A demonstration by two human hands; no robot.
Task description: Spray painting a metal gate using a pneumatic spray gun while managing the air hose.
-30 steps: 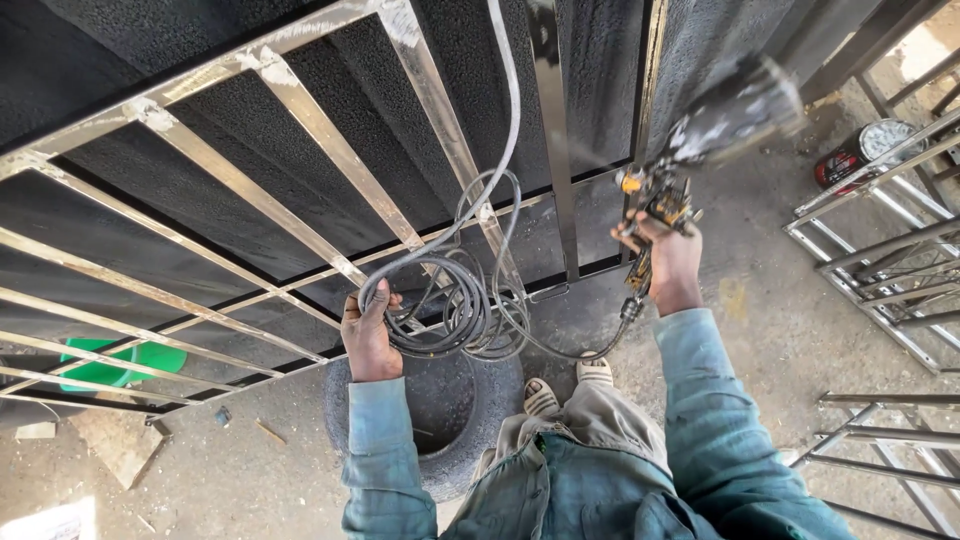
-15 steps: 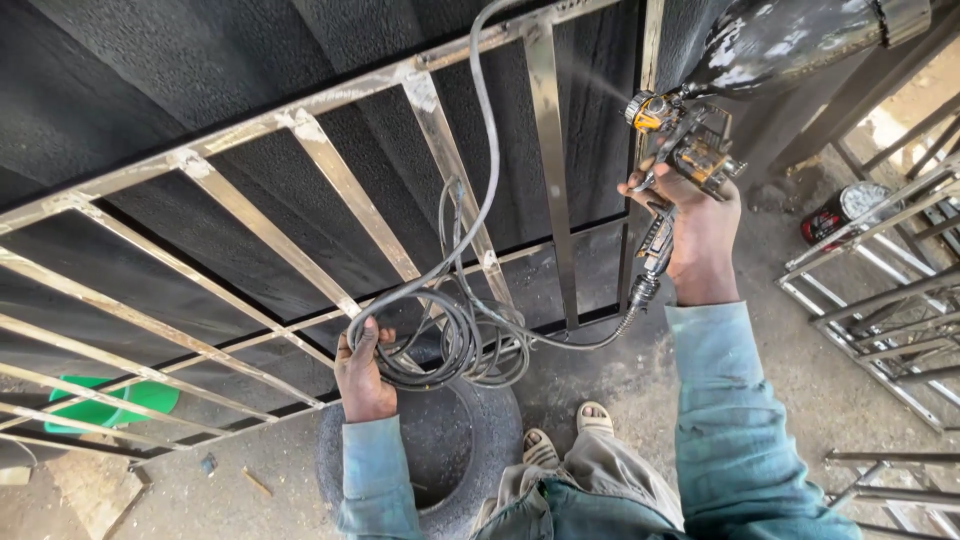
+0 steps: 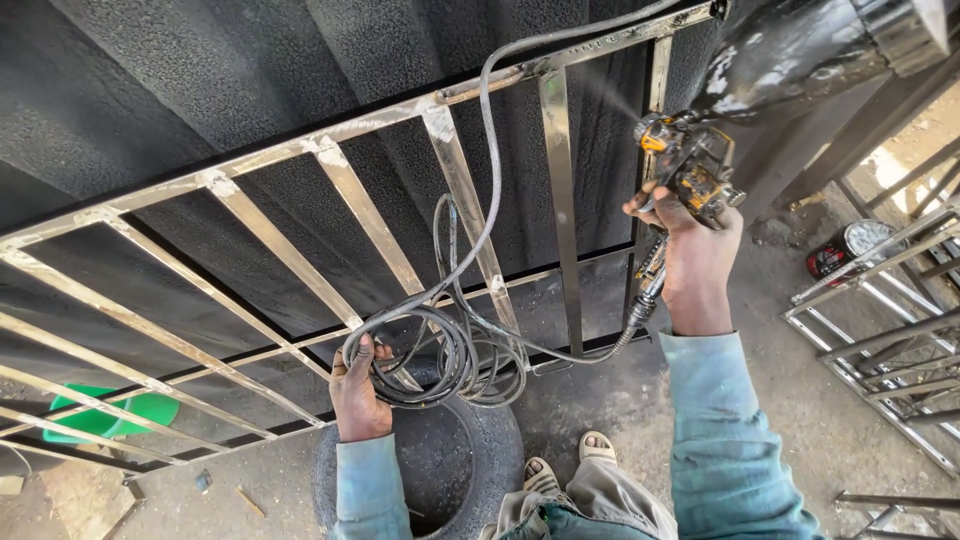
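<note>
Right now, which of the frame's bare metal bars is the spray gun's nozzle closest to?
The upright bar at the frame's right end. The spray gun in the right hand sits just beside it; the slanted bars lie further left.

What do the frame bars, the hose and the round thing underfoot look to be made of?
Frame bars: bare metal, probably steel, with a bright silvery sheen and darker marks at the joints. Hose, coiled in the left hand: dark, flexible, likely rubber or plastic. Round thing: seems a rubber tyre, dull black, dusty.
</note>
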